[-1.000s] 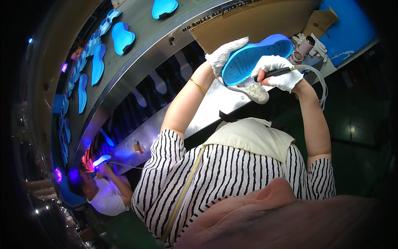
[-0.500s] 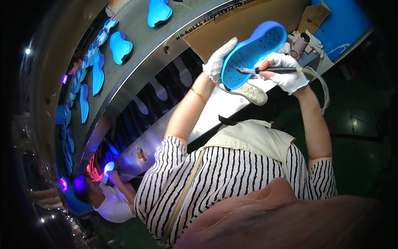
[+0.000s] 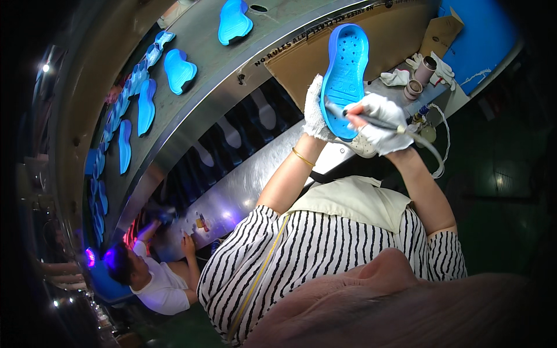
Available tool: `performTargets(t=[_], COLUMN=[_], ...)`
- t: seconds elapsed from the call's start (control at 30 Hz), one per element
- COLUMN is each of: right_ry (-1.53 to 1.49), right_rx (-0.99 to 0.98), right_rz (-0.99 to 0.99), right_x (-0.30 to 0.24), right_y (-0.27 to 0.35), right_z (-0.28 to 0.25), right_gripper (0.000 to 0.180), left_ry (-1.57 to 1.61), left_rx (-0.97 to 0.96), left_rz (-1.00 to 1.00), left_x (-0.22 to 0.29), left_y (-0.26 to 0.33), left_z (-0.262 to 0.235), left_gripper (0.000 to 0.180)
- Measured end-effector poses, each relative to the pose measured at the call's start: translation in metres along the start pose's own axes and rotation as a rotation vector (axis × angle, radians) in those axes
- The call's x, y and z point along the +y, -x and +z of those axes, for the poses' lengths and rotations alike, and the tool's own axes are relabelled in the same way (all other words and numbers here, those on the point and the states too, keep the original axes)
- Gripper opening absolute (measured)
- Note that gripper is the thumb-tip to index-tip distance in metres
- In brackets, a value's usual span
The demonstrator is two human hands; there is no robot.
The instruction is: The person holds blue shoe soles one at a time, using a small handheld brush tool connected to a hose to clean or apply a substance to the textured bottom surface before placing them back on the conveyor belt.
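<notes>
1. The left hand (image 3: 314, 113) (in a white knit glove, a gold bangle (image 3: 303, 156) below it) has its fingers clamped on the left edge of a blue sole (image 3: 348, 66)
2. The sole is held up over the counter (image 3: 249, 187), inner face in view, its holed end away from the person, a sheet of cardboard (image 3: 290, 75) behind it
3. The right hand (image 3: 380, 123), gloved in white with some fingertips bare, has its fingers closed on a brush (image 3: 348, 113)
4. The brush's tip is over the near half of the sole, blurred, so I cannot tell whether it touches; a pale tube (image 3: 428, 152) trails from its rear end
5. A white shoe (image 3: 364, 148) lies on the counter, partly hidden by the sole and right hand
6. To the right stand a cup (image 3: 426, 69) and a small round jar (image 3: 413, 89), with white gloves (image 3: 444, 72) near them
7. More blue soles (image 3: 180, 71) lie on the belt (image 3: 200, 35) at left; a co-worker (image 3: 162, 287) in white is at lower left
</notes>
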State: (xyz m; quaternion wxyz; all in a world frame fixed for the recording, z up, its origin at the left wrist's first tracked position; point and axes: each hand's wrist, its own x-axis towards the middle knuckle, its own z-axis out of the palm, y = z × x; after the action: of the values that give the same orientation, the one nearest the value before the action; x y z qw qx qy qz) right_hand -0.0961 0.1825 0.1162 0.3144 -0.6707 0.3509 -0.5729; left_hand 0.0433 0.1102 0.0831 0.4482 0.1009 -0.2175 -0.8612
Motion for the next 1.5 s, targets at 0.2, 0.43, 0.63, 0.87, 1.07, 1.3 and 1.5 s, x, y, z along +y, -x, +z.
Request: performTargets(t=[0.2, 0.43, 0.63, 0.87, 1.07, 1.3, 1.5], right_ry=[-0.411, -0.302, -0.232, -0.491, 0.442, 0.399, 0.223], right_rx=[0.063, 0.051, 0.261, -0.055, -0.031, 0.003, 0.038], right_rz=[0.247, 0.167, 0.39, 0.14, -0.492, -0.222, -0.308], right_x=[-0.013, 0.003, 0.003, 0.012, -0.012, -0.035, -0.024], right_y=[-0.016, -0.035, -0.03, -0.016, -0.06, -0.028, -0.027], right_z=[-0.014, -0.018, -0.029, -0.038, -0.064, -0.075, -0.054], right_gripper=[0.006, 0.01, 0.01, 0.017, 0.02, 0.018, 0.017], left_ry=[0.009, 0.045, 0.05, -0.137, -0.267, -0.192, 0.161], left_rx=[0.067, 0.054, -0.21, -0.018, -0.042, -0.111, 0.054], left_rz=[0.032, 0.067, 0.007, 0.029, 0.089, 0.077, 0.198], left_x=[0.003, 0.001, 0.01, 0.022, 0.02, 0.073, 0.158], left_y=[0.008, 0.014, 0.014, 0.013, 0.011, -0.032, -0.101], left_z=[-0.002, 0.023, 0.019, 0.01, 0.019, 0.061, 0.056], left_gripper=[0.061, 0.056, 0.064, 0.069, 0.062, 0.077, 0.081])
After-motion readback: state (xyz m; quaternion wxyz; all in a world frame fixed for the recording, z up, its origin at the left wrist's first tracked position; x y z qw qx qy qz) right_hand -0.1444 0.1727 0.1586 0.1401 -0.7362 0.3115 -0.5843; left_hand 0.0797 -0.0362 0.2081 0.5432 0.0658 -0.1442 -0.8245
